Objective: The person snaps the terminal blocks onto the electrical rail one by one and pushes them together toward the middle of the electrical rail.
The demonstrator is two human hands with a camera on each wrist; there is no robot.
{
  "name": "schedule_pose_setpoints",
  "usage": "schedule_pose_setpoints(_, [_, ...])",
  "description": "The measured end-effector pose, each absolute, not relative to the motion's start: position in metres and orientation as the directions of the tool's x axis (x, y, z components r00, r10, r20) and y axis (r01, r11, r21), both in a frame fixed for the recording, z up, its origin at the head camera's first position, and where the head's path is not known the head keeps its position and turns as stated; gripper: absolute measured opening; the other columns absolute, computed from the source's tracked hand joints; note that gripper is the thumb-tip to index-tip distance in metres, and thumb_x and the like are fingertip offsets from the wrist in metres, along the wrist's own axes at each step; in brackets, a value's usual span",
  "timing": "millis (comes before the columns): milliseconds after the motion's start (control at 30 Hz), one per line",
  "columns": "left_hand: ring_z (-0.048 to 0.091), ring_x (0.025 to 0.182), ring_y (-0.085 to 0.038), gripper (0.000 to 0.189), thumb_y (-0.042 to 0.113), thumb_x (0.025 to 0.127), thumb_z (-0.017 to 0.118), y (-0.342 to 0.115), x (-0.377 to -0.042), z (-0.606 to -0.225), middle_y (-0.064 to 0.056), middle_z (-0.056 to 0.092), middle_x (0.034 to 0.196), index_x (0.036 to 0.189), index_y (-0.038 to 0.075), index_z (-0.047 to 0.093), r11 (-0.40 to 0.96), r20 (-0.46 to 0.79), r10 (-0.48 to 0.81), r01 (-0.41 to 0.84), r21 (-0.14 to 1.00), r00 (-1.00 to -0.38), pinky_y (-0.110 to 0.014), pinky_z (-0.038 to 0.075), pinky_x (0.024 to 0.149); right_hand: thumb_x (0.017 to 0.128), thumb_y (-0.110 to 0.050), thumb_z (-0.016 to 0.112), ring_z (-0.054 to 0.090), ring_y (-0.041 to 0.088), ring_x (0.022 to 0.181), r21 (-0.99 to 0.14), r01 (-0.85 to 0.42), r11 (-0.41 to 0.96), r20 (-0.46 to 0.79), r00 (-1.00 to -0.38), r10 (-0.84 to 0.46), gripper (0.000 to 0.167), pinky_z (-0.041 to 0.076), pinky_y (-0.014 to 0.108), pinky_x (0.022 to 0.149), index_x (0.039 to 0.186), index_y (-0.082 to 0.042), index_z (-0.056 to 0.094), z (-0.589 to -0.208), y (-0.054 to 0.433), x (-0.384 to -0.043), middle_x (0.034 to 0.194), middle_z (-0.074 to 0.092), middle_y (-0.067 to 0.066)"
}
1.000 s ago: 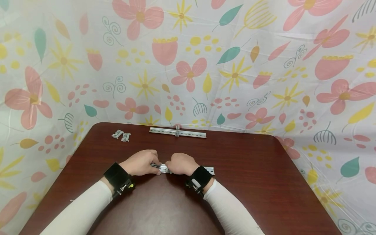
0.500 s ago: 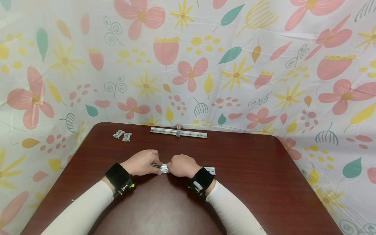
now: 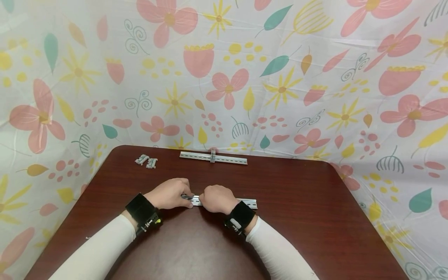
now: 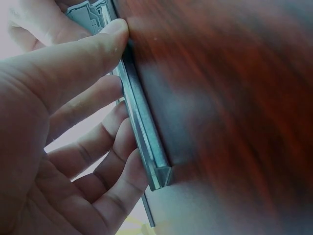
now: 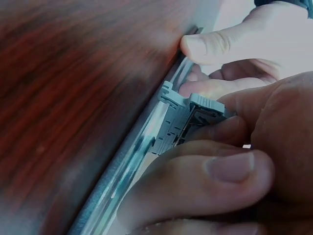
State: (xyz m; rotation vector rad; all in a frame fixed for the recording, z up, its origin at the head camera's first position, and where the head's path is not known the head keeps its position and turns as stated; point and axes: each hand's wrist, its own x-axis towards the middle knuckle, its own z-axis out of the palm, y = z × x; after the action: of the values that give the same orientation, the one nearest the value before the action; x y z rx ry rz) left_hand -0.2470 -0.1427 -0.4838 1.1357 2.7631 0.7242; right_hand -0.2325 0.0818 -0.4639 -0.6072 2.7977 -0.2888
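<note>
A slotted metal DIN rail (image 3: 247,203) lies crosswise near the middle of the table, partly covered by both hands. My left hand (image 3: 170,194) grips its left part, with the thumb along the near edge and the fingers on the far side in the left wrist view. On the rail, right of that thumb, sits a grey terminal block (image 5: 172,125), standing across it. My right hand (image 3: 218,198) pinches this block between thumb and curled fingers. In the head view the right hand hides the block.
Toward the back edge of the brown table (image 3: 297,194) lies a second DIN rail (image 3: 231,159), with a grey block (image 3: 212,155) clipped around its middle. Two loose grey terminal blocks (image 3: 151,163) lie at the back left. A flower-patterned curtain (image 3: 224,85) hangs behind.
The right hand has dipped slightly toward the near side over the block. The left hand keeps its hold on the rail, and the view has shifted a little.
</note>
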Motion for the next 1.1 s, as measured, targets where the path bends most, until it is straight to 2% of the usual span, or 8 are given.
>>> schedule_pose_setpoints(233, [0.064, 0.085, -0.012, 0.018, 0.025, 0.089, 0.096, -0.142, -0.248, -0.483, 0.005, 0.067, 0.092, 0.103, 0.015, 0.090, 0.610, 0.113, 0.690, 0.659, 0.440, -0.714, -0.030, 0.054, 0.076, 0.112, -0.025, 0.059, 0.057, 0.021, 0.057, -0.165, -0.443, 0.881, -0.174, -0.866, -0.468, 0.046, 0.049, 0.044, 0.044, 0.066, -0.020, 0.063, -0.486, 0.085, -0.240, 0.065, 0.058, 0.001])
schedule_pose_setpoints(500, [0.062, 0.083, -0.011, 0.016, 0.025, 0.088, 0.097, -0.142, -0.248, -0.483, 0.004, 0.067, 0.091, 0.100, 0.015, 0.090, 0.609, 0.117, 0.690, 0.660, 0.439, -0.714, -0.029, 0.054, 0.074, 0.111, -0.024, 0.061, 0.055, 0.017, 0.055, -0.095, -0.451, 0.887, -0.147, -0.875, -0.461, 0.047, 0.049, 0.041, 0.045, 0.064, -0.018, 0.061, -0.467, 0.078, -0.221, 0.062, 0.055, -0.001])
schedule_pose_setpoints(1100, [0.063, 0.084, -0.011, 0.017, 0.025, 0.089, 0.096, -0.144, -0.249, -0.484, 0.006, 0.068, 0.094, 0.101, 0.017, 0.089, 0.605, 0.116, 0.690, 0.657, 0.450, -0.715, -0.030, 0.054, 0.075, 0.111, -0.028, 0.060, 0.058, 0.018, 0.059, -0.151, -0.403, 0.902, -0.163, -0.890, -0.425, 0.045, 0.050, 0.043, 0.048, 0.067, -0.019, 0.063, -0.470, 0.080, -0.223, 0.066, 0.057, 0.000])
